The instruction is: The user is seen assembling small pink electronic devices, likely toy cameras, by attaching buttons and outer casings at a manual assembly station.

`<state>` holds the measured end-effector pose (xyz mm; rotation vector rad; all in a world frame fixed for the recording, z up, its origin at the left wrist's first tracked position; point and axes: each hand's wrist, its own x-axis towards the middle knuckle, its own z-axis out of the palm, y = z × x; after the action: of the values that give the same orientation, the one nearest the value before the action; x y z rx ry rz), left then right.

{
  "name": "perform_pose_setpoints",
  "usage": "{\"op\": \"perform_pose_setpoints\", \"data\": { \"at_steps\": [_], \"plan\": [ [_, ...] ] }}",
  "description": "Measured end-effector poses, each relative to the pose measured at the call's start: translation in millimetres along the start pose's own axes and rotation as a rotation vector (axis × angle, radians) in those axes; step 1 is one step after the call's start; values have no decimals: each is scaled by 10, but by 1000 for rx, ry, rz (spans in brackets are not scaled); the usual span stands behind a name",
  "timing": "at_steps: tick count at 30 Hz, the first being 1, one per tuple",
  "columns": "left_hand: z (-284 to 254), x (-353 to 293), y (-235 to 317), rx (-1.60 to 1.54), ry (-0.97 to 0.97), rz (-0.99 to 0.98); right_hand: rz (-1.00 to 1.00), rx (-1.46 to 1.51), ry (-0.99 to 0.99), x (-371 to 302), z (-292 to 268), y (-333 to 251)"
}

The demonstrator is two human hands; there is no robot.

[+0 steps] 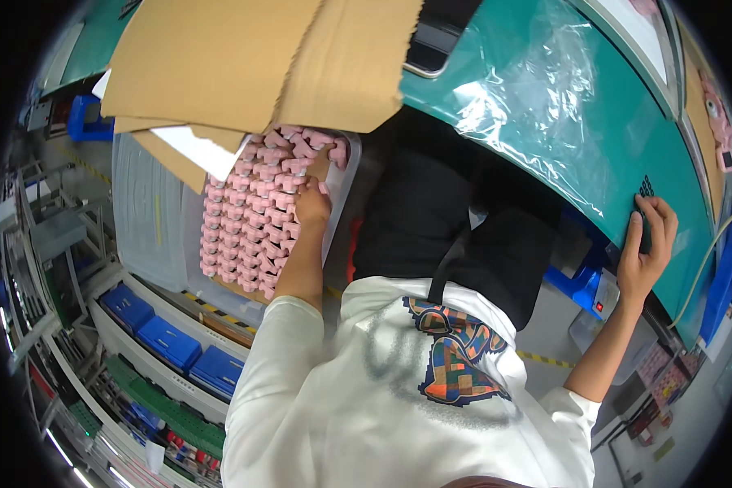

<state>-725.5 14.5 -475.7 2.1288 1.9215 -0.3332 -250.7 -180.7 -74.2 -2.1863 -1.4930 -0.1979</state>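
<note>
My left hand (311, 202) reaches into a translucent plastic bin (351, 167) on my left. Its fingers are closed at the right side of the rows, and a small pink part (324, 188) shows at the fingertips. Many pink molded parts (248, 207) stand in close rows in the bin, with some lying loose at its far end. Over on the right, my right hand (651, 240) rests at the edge of the green tabletop (602, 163), thumb and fingers apart. Just beyond its fingertips lies a cluster of small black pieces (646, 187).
Large cardboard (220, 65) overhangs the bin's far end. Clear plastic film (537, 89) covers part of the tabletop, near a dark phone-like device (431, 49). A bin lid (150, 211) stands left of the bin. Blue boxes (171, 340) sit on a rack at lower left.
</note>
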Motion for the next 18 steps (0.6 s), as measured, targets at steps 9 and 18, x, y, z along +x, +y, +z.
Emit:
{"op": "perform_pose_setpoints", "data": {
  "at_steps": [9, 18],
  "plan": [
    [-272, -79, 0, -356, -15, -15, 3, -12, 40, -25, -1, 18],
    [-555, -321, -146, -1293, 5, -86, 3, 30, 55, -19, 31, 12]
  ]
}}
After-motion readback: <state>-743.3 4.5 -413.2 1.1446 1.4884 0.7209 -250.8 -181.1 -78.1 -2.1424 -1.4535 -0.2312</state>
